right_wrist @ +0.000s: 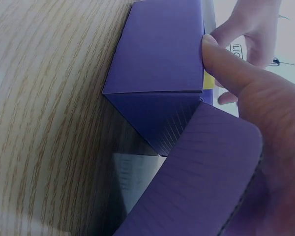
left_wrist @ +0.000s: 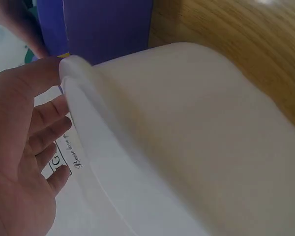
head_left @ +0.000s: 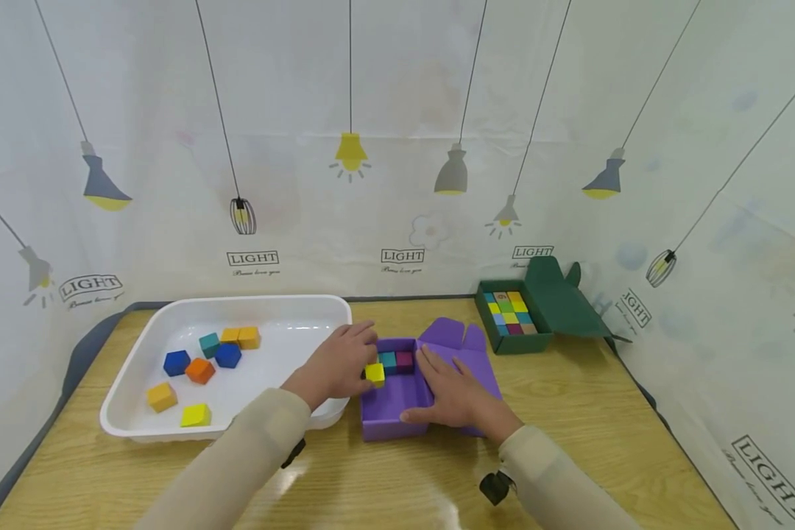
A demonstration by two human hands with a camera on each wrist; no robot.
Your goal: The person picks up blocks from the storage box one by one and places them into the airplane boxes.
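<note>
My left hand (head_left: 338, 364) pinches a yellow cube (head_left: 375, 375) at the left wall of an open purple box (head_left: 394, 430). Against the box's back wall sit a teal cube (head_left: 387, 361) and a maroon cube (head_left: 404, 361). My right hand (head_left: 460, 397) rests with fairly straight fingers on the box's right side and its folded-back lid (head_left: 485, 372). Its thumb touches the box's top edge in the right wrist view. The left wrist view shows the left hand (left_wrist: 19, 132) beside the white tray's rim, with the cube mostly hidden.
At left stands a white tray (head_left: 291, 302) with several loose cubes, among them an orange cube (head_left: 200, 370) and a blue cube (head_left: 177, 362). Back right is an open green box (head_left: 523, 343) filled with coloured cubes. A printed curtain (head_left: 397, 206) hangs behind the wooden table (head_left: 570, 419).
</note>
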